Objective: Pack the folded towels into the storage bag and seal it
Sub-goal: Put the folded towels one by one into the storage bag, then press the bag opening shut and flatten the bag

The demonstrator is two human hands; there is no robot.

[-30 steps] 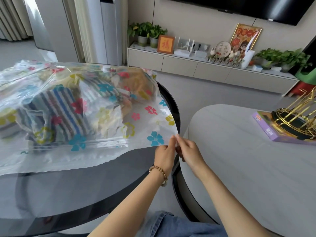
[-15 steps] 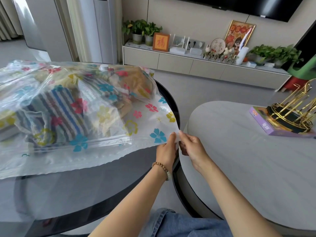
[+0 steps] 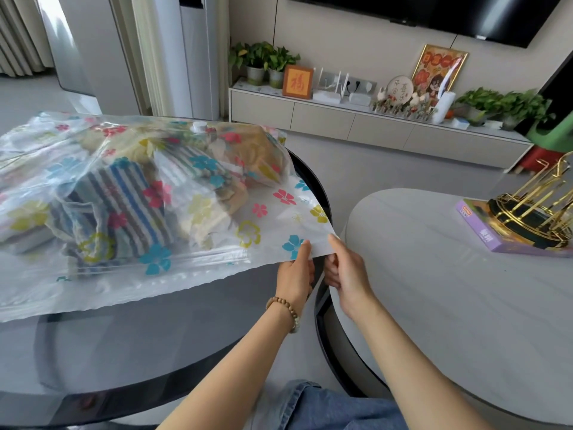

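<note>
A clear storage bag (image 3: pixel 273 212) printed with coloured flowers lies on the round dark glass table (image 3: pixel 173 346). Folded towels fill it: a blue-and-white striped towel (image 3: pixel 124 206) at the front and a tan one (image 3: pixel 248 150) behind. The zip strip (image 3: pixel 198 259) runs along the near side, with a loose flap below it. My left hand (image 3: pixel 294 271) pinches the bag's near right corner by the zip end. My right hand (image 3: pixel 344 268) pinches the same corner just to the right. A white valve cap (image 3: pixel 199 126) sits on the bag's far side.
A pale oval table (image 3: pixel 434 290) stands to the right, bearing a purple box (image 3: pixel 483 228) and a gold wire rack (image 3: pixel 536 206). A low cabinet (image 3: pixel 341 119) with plants and frames runs along the far wall. My jeans-clad knee (image 3: pixel 319 408) shows between the tables.
The view has drifted a little; both hands stay pinched on the bag's right corner, shifted slightly, the corner held a bit flatter. The bag and towels have not moved.
</note>
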